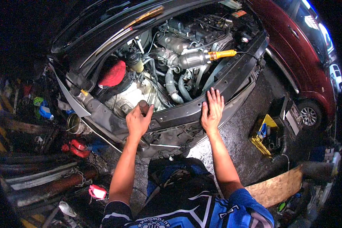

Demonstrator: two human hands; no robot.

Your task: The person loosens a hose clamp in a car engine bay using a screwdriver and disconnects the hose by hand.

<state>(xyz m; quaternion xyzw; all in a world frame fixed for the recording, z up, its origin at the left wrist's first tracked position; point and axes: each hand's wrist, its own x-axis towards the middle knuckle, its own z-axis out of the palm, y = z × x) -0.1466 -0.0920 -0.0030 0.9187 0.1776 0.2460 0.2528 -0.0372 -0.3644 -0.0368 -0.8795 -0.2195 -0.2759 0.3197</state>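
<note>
I lean over the open engine bay of a dark car. My left hand [138,121] is closed around a dark cylindrical handle [143,106] that points down into the bay, just behind the black front crossmember [186,112]. My right hand [212,109] lies flat with fingers spread on that crossmember. Deeper in the bay are a grey metal engine part [192,59], a yellow-handled work light [222,54] with a cable, grey hoses [171,85] and a red cap [113,73].
A dark red car [300,45] stands at the right. A yellow crate [263,135] with tools sits on the wet floor beside a wooden board [277,188]. Pipes, red objects [78,148] and a metal can [74,123] clutter the left side.
</note>
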